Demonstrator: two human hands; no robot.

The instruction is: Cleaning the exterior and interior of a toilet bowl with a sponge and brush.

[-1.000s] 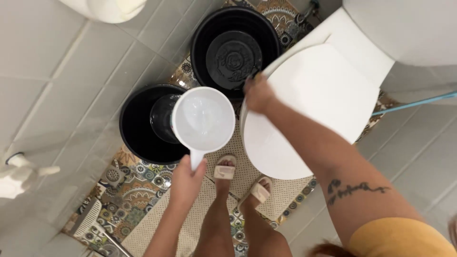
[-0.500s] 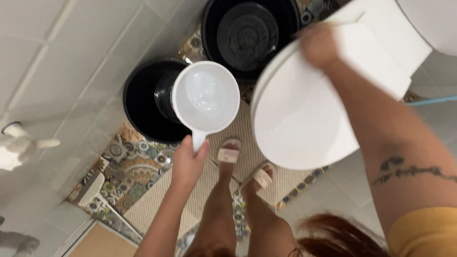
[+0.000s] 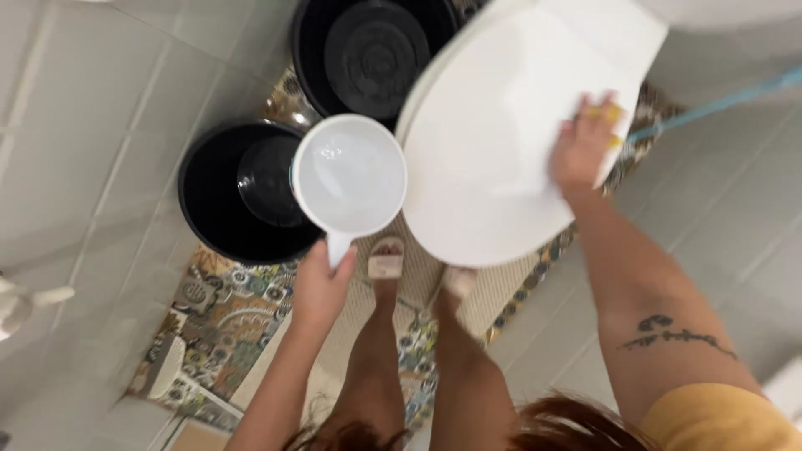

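The left hand (image 3: 322,288) has its grip closed around the handle of a white scoop (image 3: 349,179), which hangs above a black bucket (image 3: 219,196). The right hand (image 3: 585,146) lies flat, fingers spread, on the white toilet lid (image 3: 484,142) beside the scoop.

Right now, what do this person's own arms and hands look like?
Both arms are bare from hand to upper arm. The right hand has yellow-painted nails, and the right forearm carries a dark tattoo. A mustard-yellow sleeve covers the right shoulder. The left hand shows no rings or markings.
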